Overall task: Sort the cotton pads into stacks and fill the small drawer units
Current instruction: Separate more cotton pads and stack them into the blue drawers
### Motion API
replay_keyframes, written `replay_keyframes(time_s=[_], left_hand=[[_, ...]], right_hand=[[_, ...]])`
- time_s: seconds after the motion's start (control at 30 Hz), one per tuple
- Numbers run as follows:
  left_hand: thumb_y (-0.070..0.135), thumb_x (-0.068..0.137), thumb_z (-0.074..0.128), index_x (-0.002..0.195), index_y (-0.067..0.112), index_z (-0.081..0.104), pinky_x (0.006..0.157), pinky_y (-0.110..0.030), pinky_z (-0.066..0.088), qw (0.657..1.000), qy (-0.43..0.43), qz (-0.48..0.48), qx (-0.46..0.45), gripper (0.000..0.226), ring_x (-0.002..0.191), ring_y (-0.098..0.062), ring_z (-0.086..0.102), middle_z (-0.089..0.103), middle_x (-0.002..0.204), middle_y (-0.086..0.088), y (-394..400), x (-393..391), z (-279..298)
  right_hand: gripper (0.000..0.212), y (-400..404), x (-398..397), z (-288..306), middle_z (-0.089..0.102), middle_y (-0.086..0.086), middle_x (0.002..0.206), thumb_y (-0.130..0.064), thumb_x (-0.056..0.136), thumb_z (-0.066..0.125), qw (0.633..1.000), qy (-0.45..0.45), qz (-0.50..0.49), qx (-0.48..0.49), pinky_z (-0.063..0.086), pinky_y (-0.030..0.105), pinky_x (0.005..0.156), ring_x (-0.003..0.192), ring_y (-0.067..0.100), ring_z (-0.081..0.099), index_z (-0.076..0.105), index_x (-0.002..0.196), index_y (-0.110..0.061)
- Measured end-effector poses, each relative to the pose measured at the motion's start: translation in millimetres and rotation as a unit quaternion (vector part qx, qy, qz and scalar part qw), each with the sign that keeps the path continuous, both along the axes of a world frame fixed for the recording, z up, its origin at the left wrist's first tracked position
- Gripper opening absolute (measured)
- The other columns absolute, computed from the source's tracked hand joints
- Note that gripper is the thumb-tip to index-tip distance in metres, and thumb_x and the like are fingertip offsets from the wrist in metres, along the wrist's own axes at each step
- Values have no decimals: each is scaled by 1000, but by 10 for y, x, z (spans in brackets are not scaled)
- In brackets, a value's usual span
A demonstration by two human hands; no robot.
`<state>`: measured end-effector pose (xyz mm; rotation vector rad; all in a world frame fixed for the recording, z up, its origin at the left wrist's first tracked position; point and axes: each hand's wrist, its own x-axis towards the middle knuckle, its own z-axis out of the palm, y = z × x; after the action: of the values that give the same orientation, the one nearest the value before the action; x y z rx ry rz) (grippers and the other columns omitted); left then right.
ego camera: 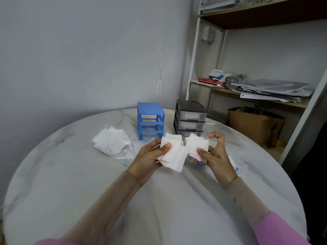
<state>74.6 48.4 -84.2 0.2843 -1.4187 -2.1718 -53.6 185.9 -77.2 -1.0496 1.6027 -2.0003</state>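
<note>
Round marble table (70, 174), shelf behind. Left hand (148, 160) pinches one bunch of cotton pads (172, 154), right hand (216, 154) pinches another, both held above the table. Thumb-only grip, so I'd guess loose pads slide out underneath.
</note>
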Motion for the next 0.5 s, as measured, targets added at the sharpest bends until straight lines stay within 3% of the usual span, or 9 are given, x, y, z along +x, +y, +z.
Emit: replay_keyframes(time_s=[0.1,0.17,0.3,0.37,0.5], left_hand=[[1,84,59,89,10,60,61,-21,52,998,-29,5,-51,10,71,-9,64,69,83,-1,37,-29,-67],[-3,83,62,82,12,57,55,-17,49,988,-84,9,-132,17,67,-10,61,64,83,-4,74,-66,-152],[3,79,69,83,20,56,60,-13,47,943,-137,20,-303,22,74,-10,56,58,87,0,131,-118,-288],[5,79,71,83,24,56,66,-11,44,925,-134,34,-355,24,78,-8,55,58,85,3,117,-117,-302],[2,83,65,89,21,49,68,-19,45,940,-105,2,-323,25,80,-14,54,58,87,-1,101,-101,-291]], right_hand=[[32,11,-3,-8,58,22,107,8,91,46,1000,22,-8,-18,58,27,61,86,30,63,39,94,-23],[25,6,6,-18,54,19,110,7,91,47,998,54,-12,-9,56,23,61,89,25,62,44,91,-18],[25,-4,36,-32,58,0,96,10,89,47,998,67,13,-2,51,20,59,77,8,62,51,91,-14],[26,-10,33,-50,59,-4,95,11,88,48,996,85,19,2,49,21,65,81,9,59,55,88,-14],[29,-22,47,-61,63,-13,83,12,88,47,993,114,30,19,47,20,71,82,4,58,61,82,-12]])
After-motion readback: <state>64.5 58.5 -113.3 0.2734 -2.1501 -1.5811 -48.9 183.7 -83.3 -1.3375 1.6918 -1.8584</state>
